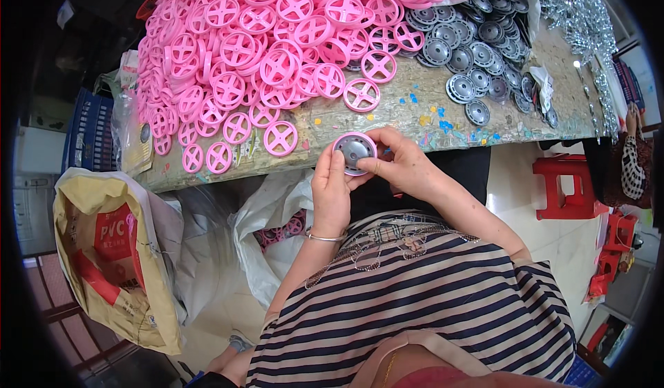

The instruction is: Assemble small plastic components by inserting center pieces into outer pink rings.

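Observation:
Just off the table's near edge, a pink plastic toy wheel with a grey hubcap set in its face is held between my two hands. My left hand grips its left side and lower rim, fingers closed. From the right, my right hand pinches the wheel, its thumb lying on the hubcap's lower part. The fingers behind the wheel are hidden. Beyond my hands, a big heap of pink wheels with cross-shaped spokes covers the table's left and middle. Loose grey hubcaps are piled to its right.
The worn wooden table carries scattered coloured flakes. Silver tinsel hangs over its right end. A tan sack stands open at lower left, beside a white bag holding pink wheels. Red stools and another person are at right.

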